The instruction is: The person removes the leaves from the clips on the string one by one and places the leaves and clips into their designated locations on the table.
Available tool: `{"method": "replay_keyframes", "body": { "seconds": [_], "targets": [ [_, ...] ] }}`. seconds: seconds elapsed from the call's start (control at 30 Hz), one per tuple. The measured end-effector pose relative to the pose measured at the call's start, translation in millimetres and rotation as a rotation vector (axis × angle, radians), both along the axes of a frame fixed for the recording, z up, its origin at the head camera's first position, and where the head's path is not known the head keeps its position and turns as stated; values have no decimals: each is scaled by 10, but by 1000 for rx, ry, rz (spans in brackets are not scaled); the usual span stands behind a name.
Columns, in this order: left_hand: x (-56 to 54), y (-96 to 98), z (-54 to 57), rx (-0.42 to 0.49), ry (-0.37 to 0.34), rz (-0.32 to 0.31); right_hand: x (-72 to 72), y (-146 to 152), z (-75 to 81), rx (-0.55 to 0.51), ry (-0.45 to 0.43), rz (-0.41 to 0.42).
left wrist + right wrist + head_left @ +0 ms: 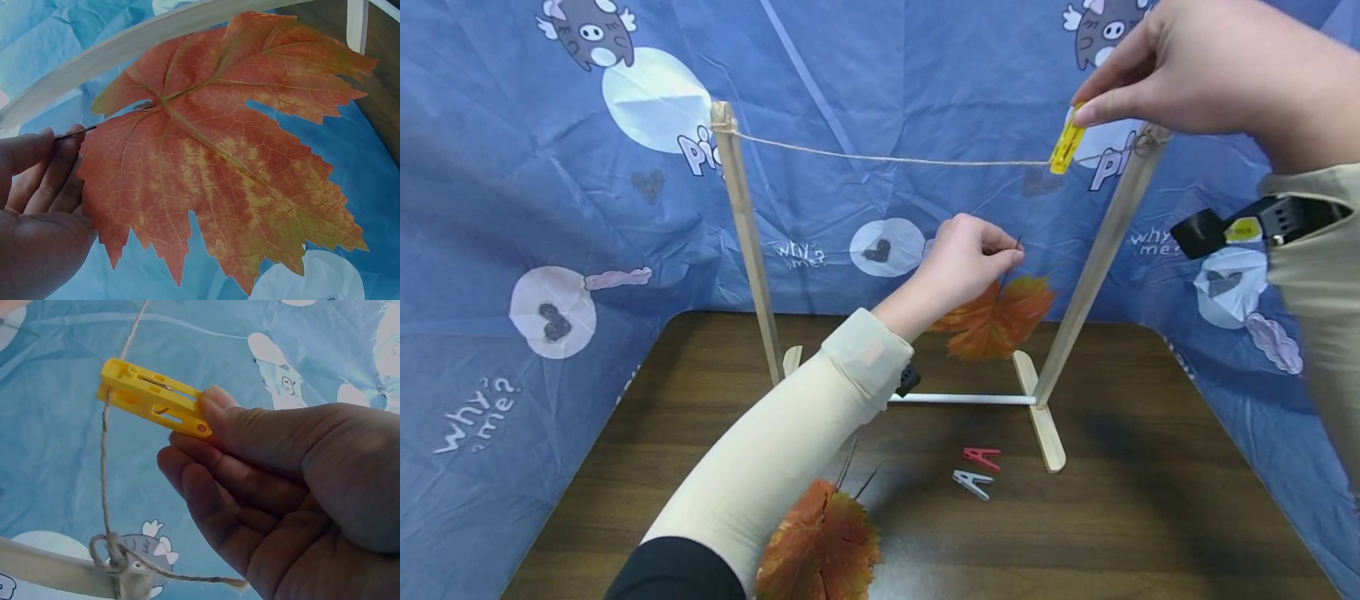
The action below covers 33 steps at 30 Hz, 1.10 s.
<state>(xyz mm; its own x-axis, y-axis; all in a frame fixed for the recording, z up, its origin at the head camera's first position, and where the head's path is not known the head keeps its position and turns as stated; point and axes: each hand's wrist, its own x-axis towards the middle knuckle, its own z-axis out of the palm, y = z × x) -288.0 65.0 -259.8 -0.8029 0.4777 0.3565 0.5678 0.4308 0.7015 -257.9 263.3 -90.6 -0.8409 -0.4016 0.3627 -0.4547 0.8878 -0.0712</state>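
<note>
My right hand (1195, 75) pinches a yellow clothespin (153, 397) by its handle end. In the right wrist view, the clothespin's other end sits at the twine (104, 462), close to the knot at the right post. Lower and to the left, my left hand (966, 258) pinches the thin dark stem of an orange-red leaf (219, 144) between thumb and fingers. The leaf hangs below the twine, its blade spread out beyond the fingertips in the left wrist view.
Wooden posts (748, 242) hold the twine, with a white rod (962, 399) joining them low down. A red clothespin (982, 457) and a pale grey clothespin (973, 482) lie on the brown table (1120, 517). More orange leaves (823, 546) with stems lie at the front, partly behind my left sleeve.
</note>
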Motion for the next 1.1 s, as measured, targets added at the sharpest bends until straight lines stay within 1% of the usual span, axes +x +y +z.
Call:
{"method": "replay_keyframes", "body": {
  "seconds": [0.2, 0.27, 0.33, 0.43, 0.53, 0.6, 0.67, 0.9, 1.03, 1.1],
  "targets": [
    [52, -124, -36, 0, -3, -10, 24, 52, 20, -26, 23, 5],
    [77, -171, -53, 15, 9, -13, 49, 52, 20, -36, 32, 12],
    [101, -219, -74, 31, 17, -24, 86, 41, 18, -41, 41, 15],
    [139, -292, -94, 44, 24, -45, 160, 31, 12, -56, 28, -4],
    [187, -366, -99, 40, 11, -61, 239, 29, -8, -51, 19, -29],
    [226, -416, -97, 39, 1, -68, 289, 29, -33, -54, 20, -37],
    [249, -462, -96, 36, -2, -64, 322, 24, -61, -53, 38, -32],
    [314, -612, -124, 4, 18, -49, 448, -24, -191, -78, 70, -5],
    [365, -691, -141, -1, 33, -42, 531, -82, -278, -102, 64, 12],
    [383, -724, -155, 0, 42, -38, 560, -103, -331, -122, 48, 19]
  ]
}}
